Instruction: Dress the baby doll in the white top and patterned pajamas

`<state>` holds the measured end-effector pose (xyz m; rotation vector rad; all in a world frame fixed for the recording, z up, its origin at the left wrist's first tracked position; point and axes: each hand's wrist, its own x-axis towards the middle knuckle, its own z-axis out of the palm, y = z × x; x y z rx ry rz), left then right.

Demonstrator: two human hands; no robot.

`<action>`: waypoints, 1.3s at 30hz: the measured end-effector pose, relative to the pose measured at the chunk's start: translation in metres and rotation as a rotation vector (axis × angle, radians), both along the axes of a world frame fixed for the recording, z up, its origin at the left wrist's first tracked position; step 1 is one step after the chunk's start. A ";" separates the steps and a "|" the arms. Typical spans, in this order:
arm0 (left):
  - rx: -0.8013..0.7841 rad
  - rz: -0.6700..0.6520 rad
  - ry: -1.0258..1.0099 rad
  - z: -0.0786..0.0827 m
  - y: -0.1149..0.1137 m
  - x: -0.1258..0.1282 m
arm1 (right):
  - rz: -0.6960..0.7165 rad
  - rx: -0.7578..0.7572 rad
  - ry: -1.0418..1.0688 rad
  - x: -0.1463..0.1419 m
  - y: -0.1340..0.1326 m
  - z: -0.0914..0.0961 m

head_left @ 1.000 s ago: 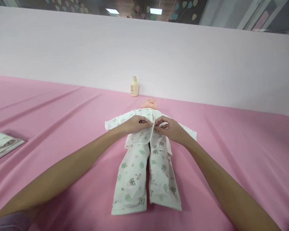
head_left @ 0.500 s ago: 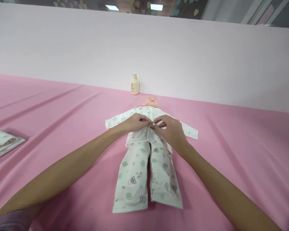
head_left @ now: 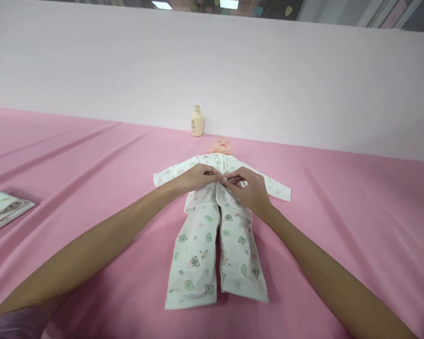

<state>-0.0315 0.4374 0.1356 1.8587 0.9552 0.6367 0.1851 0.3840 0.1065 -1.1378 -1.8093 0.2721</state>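
A baby doll (head_left: 220, 145) lies on its back on the pink cloth, head toward the wall. It wears a white printed top (head_left: 212, 190) with sleeves spread out and matching white printed trousers (head_left: 212, 259). My left hand (head_left: 197, 177) and my right hand (head_left: 249, 189) meet over the doll's chest. Both pinch the front edges of the top together at a small snap between the fingertips. The doll's body is hidden under the clothes and my hands.
A cream pump bottle (head_left: 197, 122) stands against the pale wall (head_left: 212, 70) just behind the doll's head. A folded printed cloth (head_left: 2, 212) lies at the left edge. The pink cloth (head_left: 356, 212) covers the whole surface.
My hands have shifted slightly up the front of the top and the fingertips have come closer together at the snap. The view has tilted down a little.
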 end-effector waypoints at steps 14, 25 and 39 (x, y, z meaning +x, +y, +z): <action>0.111 0.061 0.020 -0.004 -0.002 0.001 | -0.004 -0.102 0.030 0.001 0.001 0.006; 0.210 0.135 0.059 0.010 0.034 0.008 | -0.068 -0.676 -0.312 0.003 0.063 0.061; 0.093 0.183 -0.018 0.000 0.047 0.020 | 0.094 -0.666 0.119 0.032 0.075 0.040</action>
